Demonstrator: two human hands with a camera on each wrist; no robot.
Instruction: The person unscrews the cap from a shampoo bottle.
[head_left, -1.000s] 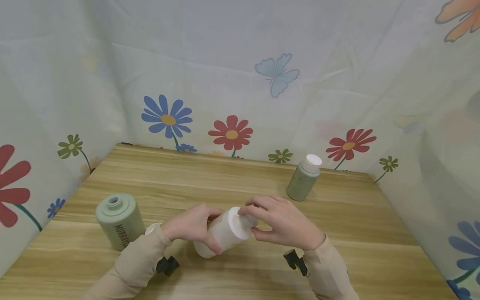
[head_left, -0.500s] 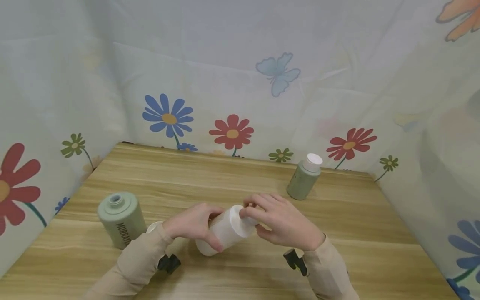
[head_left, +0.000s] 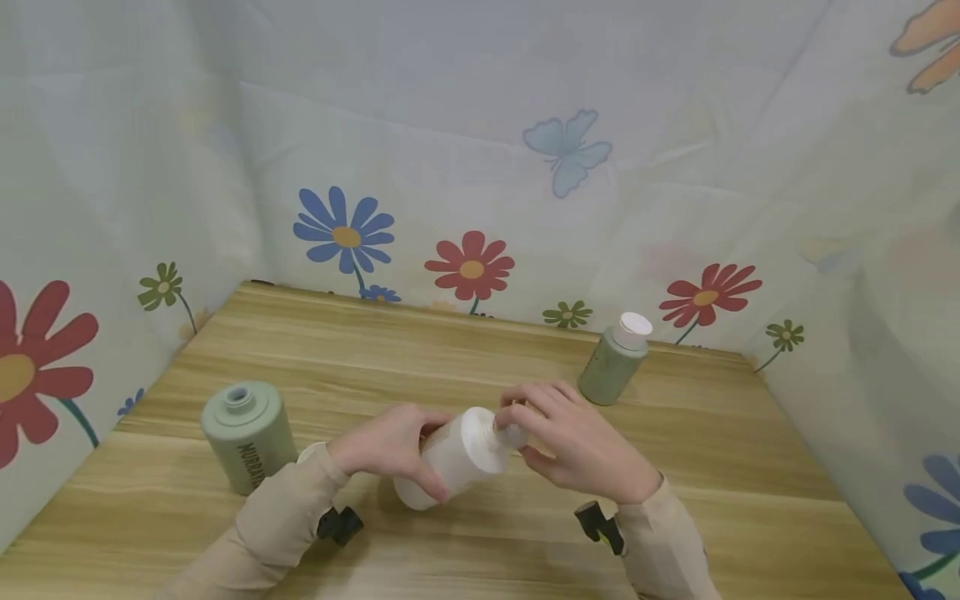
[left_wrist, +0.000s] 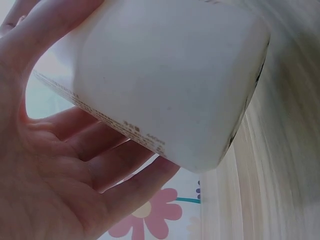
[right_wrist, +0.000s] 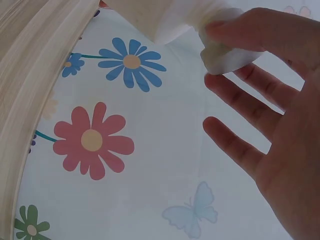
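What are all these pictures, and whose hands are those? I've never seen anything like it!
No machine works here: those are a person's own left hand and right hand. The wide view is filmed from the head, looking forward and down; the close views come from each wrist. The left hand holds a tilted white bottle, and the right hand pinches a whitish cap at its top end. On the wooden table stand a larger, uncapped green bottle and a smaller green bottle with a white lid.
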